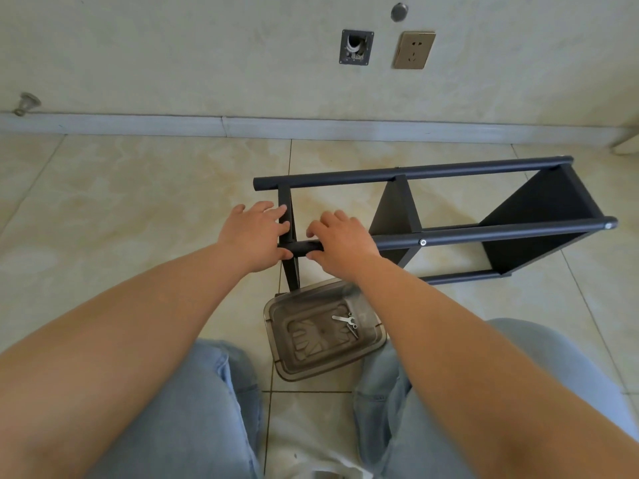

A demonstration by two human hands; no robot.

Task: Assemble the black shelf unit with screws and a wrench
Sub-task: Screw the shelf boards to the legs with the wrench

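Note:
The black shelf unit (539, 205) lies on its side on the tiled floor, its round tubes running left to right and its shelf panels standing on edge. My left hand (254, 233) holds the leftmost panel, fingers over its edge and thumb at the near tube's end. My right hand (340, 242) grips the near tube (484, 235) close to that same end. A silver wrench (343, 319) and a few screws (353, 327) lie in a clear plastic tray (301, 364) on the floor between my knees.
The wall and its skirting board run close behind the shelf, with a socket (414, 50) and an open wall box (356, 47) above. A door stop (27, 103) sits at the far left. My knees in jeans flank the tray.

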